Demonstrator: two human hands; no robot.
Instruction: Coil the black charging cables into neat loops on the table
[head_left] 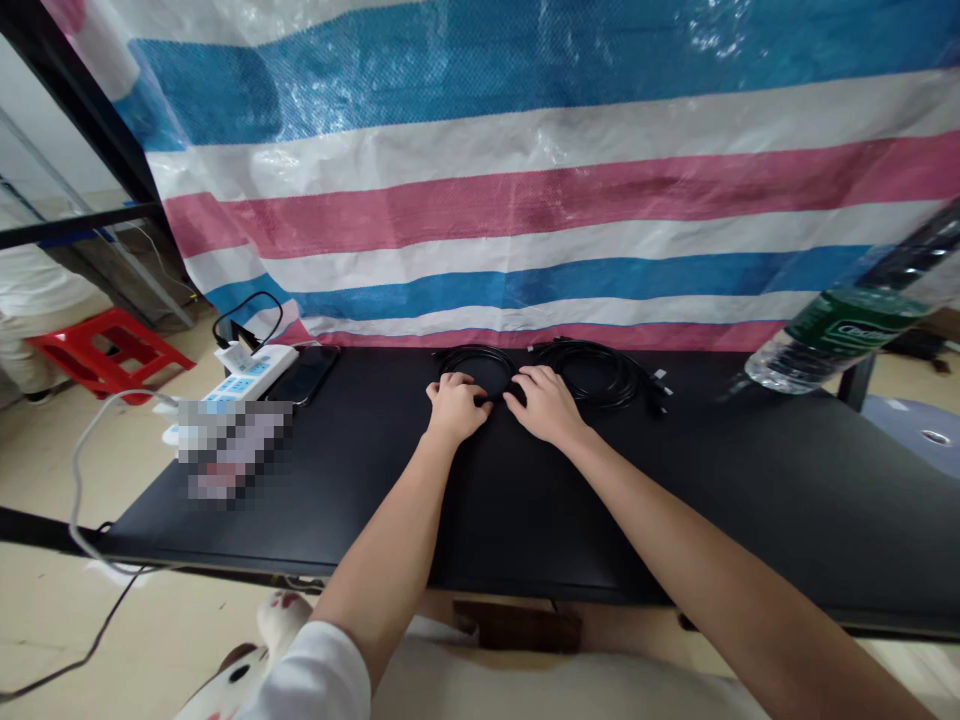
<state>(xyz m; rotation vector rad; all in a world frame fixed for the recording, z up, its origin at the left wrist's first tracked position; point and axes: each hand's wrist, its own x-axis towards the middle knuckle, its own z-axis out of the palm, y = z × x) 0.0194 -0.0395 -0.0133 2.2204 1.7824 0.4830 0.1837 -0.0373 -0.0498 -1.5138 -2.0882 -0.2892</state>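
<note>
A black cable (pixel 484 350) lies coiled in a loop on the dark table, between and just beyond my hands. My left hand (pixel 456 408) has its fingers bent over the near left part of this coil, with the thumb closing in from the right. At the coil's right edge, my right hand (pixel 546 405) grips it with curled fingers; the exact contact is partly hidden. Just past my right hand rests a second bundle of coiled black cables (pixel 607 378), with light-coloured plug ends (pixel 661 380) sticking out to the right.
On the black table (pixel 360 480), a white power strip (pixel 251 380) and a dark phone (pixel 309 374) lie at the left. A water bottle (pixel 832 330) stands tilted-looking at the right. Behind hangs a striped plastic sheet (pixel 510 210). A red stool (pixel 112 350) stands beyond.
</note>
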